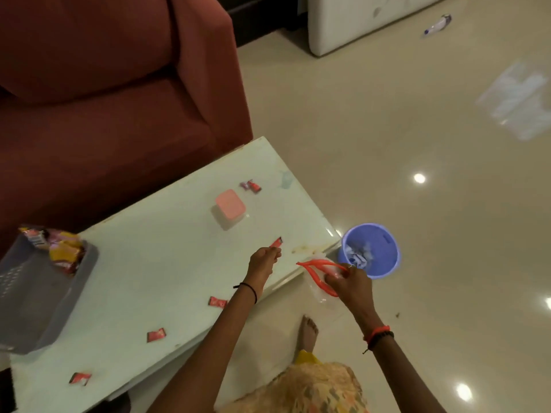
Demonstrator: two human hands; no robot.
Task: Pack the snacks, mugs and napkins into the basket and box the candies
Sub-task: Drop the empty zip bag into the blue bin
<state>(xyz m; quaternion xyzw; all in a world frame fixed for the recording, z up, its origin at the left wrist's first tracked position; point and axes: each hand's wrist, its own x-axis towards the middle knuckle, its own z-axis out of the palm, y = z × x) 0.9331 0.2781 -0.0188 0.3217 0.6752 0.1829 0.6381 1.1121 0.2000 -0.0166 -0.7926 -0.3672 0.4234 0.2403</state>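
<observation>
Slippage is threatening: our left hand (264,261) is lightly pinching a small red foil candy (276,242) beside the pale glossy surface (167,263) edge, our right hand (350,286) gripping a clear red-handled bag (313,264).

A maroon sofa (104,99) is standing just behind a pale, glossy-topped table (167,263), while a blue wastebasket (387,254) holding crumpled paper is sitting beside the table's corner on a shiny floor (387,129) that is reflecting ceiling lights.

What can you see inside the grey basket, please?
Colourful snack packets stick up at the far end of the grey basket. Its near wall hides whatever lies lower.
</observation>
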